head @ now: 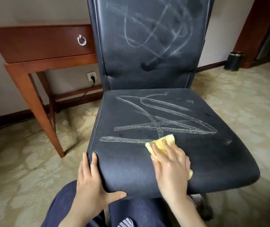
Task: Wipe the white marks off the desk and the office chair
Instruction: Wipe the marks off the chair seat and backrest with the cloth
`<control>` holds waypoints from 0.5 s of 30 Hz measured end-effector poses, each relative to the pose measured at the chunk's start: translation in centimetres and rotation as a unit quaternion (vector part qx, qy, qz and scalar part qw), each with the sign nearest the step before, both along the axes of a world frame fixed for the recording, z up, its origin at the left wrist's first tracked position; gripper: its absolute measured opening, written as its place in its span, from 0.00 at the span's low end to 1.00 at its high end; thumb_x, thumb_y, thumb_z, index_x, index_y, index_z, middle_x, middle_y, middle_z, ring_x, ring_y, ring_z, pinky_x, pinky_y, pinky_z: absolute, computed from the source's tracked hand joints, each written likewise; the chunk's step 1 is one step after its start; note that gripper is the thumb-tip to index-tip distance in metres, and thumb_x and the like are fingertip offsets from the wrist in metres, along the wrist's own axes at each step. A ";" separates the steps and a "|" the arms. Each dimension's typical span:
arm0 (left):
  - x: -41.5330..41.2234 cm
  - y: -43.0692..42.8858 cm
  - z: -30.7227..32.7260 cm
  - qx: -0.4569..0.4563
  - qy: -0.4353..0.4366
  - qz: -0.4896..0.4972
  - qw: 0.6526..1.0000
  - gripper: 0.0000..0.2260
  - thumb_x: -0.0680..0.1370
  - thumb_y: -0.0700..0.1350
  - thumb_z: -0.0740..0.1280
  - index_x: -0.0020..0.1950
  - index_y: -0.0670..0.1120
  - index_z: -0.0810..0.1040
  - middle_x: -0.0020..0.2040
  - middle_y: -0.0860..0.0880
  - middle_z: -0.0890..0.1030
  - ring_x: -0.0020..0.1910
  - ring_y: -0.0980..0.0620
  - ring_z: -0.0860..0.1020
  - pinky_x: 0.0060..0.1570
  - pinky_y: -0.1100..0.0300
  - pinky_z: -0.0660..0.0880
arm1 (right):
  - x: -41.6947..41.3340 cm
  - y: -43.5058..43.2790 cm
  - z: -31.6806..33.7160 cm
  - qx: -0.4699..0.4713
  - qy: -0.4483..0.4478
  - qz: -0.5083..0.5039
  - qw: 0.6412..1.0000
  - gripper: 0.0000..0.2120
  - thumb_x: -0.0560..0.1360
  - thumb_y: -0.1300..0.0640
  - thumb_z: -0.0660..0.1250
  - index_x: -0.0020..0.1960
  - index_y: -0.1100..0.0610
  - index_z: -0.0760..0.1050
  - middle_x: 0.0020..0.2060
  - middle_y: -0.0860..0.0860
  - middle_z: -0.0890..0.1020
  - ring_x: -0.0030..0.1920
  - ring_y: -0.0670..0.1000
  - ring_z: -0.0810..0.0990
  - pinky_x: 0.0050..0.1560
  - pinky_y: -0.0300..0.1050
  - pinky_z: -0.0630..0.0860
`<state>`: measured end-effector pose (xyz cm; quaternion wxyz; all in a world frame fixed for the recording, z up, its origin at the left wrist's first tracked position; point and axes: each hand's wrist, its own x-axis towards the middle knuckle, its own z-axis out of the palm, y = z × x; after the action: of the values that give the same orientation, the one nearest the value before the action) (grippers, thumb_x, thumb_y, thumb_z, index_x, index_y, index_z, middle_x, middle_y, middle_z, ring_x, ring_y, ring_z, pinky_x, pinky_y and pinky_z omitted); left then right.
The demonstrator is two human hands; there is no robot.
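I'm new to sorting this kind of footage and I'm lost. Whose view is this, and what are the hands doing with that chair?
There is no machine here. One camera worn on a person's head looks forward and down, so both hands are the wearer's own. The left hand holds the front corner of the office chair, as if to steady it. The right hand presses a yellow cloth flat on the seat, at the near end of the white marks scrawled there. Fainter white marks also cover the backrest. Behind on the left stands a wooden desk, and a dark bin stands on the carpet at the right.
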<state>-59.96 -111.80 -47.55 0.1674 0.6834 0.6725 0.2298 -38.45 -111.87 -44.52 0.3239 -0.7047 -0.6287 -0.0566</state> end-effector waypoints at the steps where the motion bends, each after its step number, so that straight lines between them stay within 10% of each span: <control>1: 0.0 0.0 0.0 0.001 0.004 0.000 1.000 0.69 0.46 0.72 0.71 0.77 0.43 0.45 0.77 0.40 0.44 0.76 0.41 0.47 0.72 0.46 0.54 | -0.9 0.0 -0.1 0.006 -0.013 0.021 1.000 0.19 0.64 0.55 0.79 0.54 0.47 0.82 0.58 0.51 0.81 0.55 0.60 0.78 0.51 0.58 0.74; 9: -0.6 0.4 0.0 0.014 0.027 -0.002 1.000 0.69 0.45 0.77 0.63 0.77 0.42 0.49 0.77 0.39 0.50 0.77 0.43 0.48 0.71 0.44 0.55 | -1.9 -0.7 -1.5 0.052 -0.093 0.198 0.974 0.19 0.67 0.55 0.73 0.57 0.43 0.80 0.60 0.44 0.79 0.58 0.51 0.76 0.54 0.46 0.73; 15: -0.7 0.8 -0.8 0.021 0.022 -0.034 0.999 0.70 0.48 0.84 0.55 0.74 0.34 0.57 0.73 0.29 0.57 0.73 0.32 0.56 0.65 0.34 0.60 | 7.8 -1.8 -2.2 0.003 -0.047 0.059 0.997 0.22 0.73 0.57 0.71 0.64 0.41 0.74 0.65 0.43 0.74 0.63 0.50 0.71 0.60 0.49 0.67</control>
<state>-60.67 -110.95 -48.37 0.1460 0.7139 0.6476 0.2227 -30.61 -113.66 -46.75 0.2987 -0.6622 -0.6834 -0.0724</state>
